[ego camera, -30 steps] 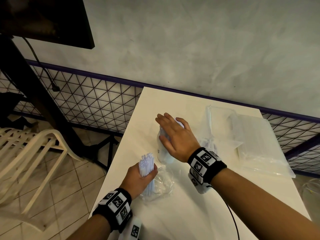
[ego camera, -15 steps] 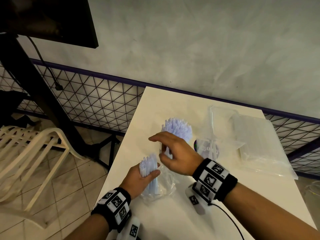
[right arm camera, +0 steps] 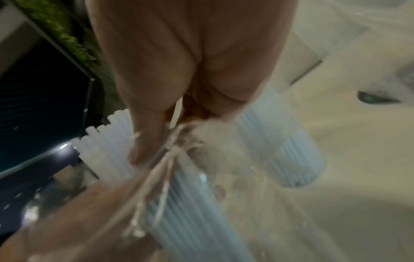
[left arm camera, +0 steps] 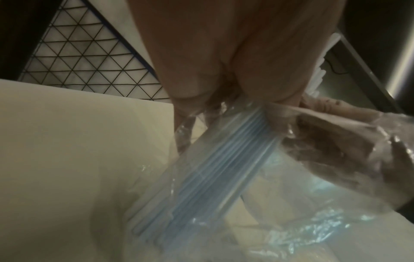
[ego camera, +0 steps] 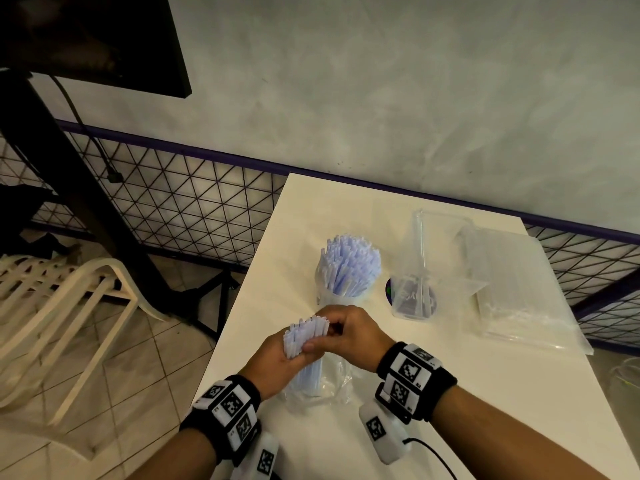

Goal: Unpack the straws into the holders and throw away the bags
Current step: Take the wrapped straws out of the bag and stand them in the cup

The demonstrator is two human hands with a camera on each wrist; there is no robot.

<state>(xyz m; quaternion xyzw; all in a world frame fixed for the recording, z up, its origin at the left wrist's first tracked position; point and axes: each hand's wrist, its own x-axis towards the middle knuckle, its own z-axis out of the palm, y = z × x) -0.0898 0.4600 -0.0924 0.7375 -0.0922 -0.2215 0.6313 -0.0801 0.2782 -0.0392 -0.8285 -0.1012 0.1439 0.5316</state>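
A bundle of pale blue straws [ego camera: 306, 332] stands half out of a crumpled clear bag [ego camera: 332, 382] over the white table's [ego camera: 485, 393] near left part. My left hand [ego camera: 277, 362] grips the bundle through the bag [left arm camera: 336, 159], low on the straws [left arm camera: 224, 168]. My right hand [ego camera: 349, 330] holds the straws' upper ends [right arm camera: 107, 147], thumb across the front, fingers curled behind, bag film bunched there. Just beyond stands a clear holder [ego camera: 348, 268] packed with straws. A second clear holder [ego camera: 414, 299] to its right has only a few straws.
Flat clear packs of straws [ego camera: 512, 289] lie at the table's far right. The table's left edge drops to a tiled floor with a white plastic chair [ego camera: 69, 299]. A wire mesh fence [ego camera: 173, 202] and a grey wall stand behind.
My right hand left the top of the filled holder and came back to the bundle, closing on its upper ends. My left hand raised the bundle slightly.
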